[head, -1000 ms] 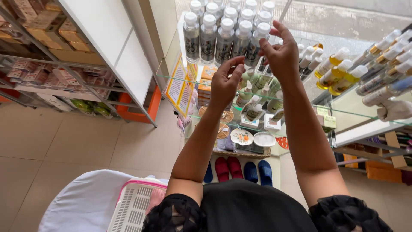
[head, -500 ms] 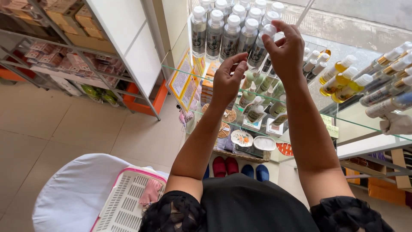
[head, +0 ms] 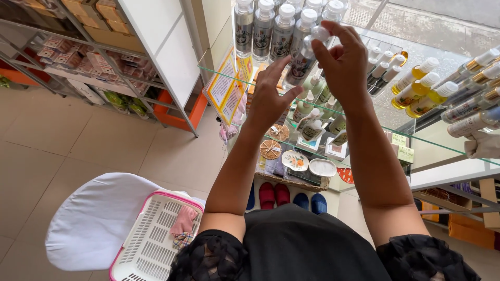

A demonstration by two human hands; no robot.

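clear bottle (head: 303, 58) stands upright on the glass shelf (head: 364, 122); right hand (head: 341, 62) pinches its cap, left hand (head: 268, 96) spread open just beside its base.

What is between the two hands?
In the head view, a clear bottle with a white cap stands between the left hand and right hand.

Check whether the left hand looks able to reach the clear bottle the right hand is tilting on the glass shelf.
Probably yes: the left hand is open right beside the clear bottle gripped at its cap by the right hand, with nothing between them.
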